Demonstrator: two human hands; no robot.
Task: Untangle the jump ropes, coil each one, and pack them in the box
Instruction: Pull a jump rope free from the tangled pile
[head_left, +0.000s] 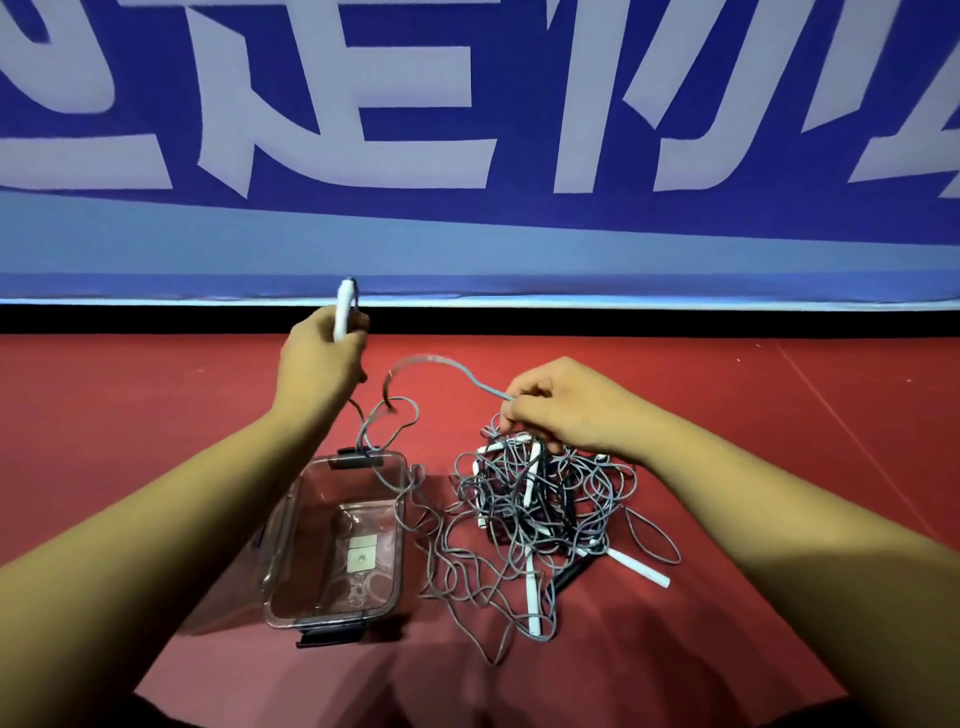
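Observation:
A tangled heap of grey jump ropes with several white handles lies on the red floor, right of a clear plastic box that stands open with nothing in it. My left hand is raised above the box and grips one white handle upright. From it a grey rope arcs over to my right hand, which pinches that rope just above the heap. Loose loops of rope hang over the box's far rim. Two more white handles stick out of the heap's near side.
The red floor mat stretches all around. A blue banner with large white characters runs along the back, above a black strip. The box has black clasps at its near and far ends.

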